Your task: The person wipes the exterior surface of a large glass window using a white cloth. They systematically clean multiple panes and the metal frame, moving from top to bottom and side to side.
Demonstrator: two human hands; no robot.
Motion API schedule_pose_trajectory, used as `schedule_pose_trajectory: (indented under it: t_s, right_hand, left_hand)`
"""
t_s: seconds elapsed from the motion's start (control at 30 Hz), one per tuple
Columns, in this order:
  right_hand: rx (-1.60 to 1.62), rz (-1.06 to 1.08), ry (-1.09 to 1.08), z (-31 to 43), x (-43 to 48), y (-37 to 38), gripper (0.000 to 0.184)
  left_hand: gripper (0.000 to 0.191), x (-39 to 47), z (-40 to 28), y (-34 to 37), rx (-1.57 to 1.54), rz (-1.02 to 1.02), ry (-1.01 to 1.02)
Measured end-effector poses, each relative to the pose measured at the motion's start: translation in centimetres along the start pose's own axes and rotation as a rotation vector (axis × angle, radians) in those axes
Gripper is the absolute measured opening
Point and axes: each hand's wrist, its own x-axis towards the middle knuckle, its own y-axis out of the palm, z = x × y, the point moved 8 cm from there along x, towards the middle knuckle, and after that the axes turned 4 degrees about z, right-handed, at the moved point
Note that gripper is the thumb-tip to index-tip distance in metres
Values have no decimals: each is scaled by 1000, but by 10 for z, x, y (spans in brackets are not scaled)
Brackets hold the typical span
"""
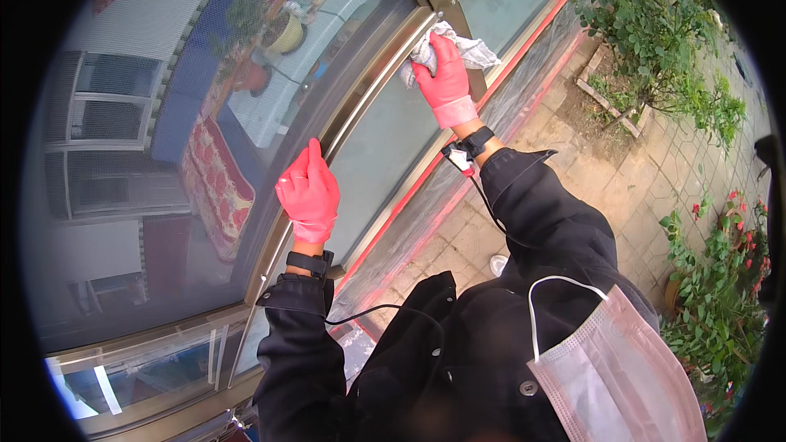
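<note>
Both my hands wear pink rubber gloves. My right hand (443, 77) grips a crumpled light grey-white cloth (470, 52) against the metal window frame, near the corner where the frame meets an upright post. Lower and to the left, my left hand (309, 196) rests at the edge of the mesh window screen (166, 196), by the metal frame rail (350, 110). Its fingers are bent with one fingertip pointing up, and I see nothing in them. Through the screen show potted plants and a red patterned cloth. Below the rail is a frosted panel (381, 147).
A red-edged ledge (417, 196) runs under the panels. To the right are a paved ground (669, 166), a leafy shrub (651, 31) in a brick-edged bed and a red-flowered plant (706, 294). A pink face mask (620, 368) hangs at my chest; cables run from both wrists.
</note>
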Motion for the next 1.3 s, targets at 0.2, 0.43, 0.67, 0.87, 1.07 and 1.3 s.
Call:
schedule_pose_trajectory:
  t_s: [0.2,0.43,0.67,0.87,1.07,1.3]
  right_hand:
    - [-134,-45,107,-79,-50,17,57]
    - [-223,169,509,-192,-136,26,45]
    - [-549,566,810,-224,-171,46,69]
    - [-158,1302,757,-191,-249,89,59]
    - [212,457,1063,-185,-215,-20,59]
    - [654,-166,436,-78,28,-72,62]
  left_hand:
    - [40,1,-1,0,23,2,10]
    - [42,-2,1,4,-12,10,19]
    - [35,1,-1,2,7,33,-5]
    - [43,2,1,-5,-6,6,-19]
    - [43,2,1,-7,14,9,-23]
    - [38,2,-1,-3,19,-7,-28]
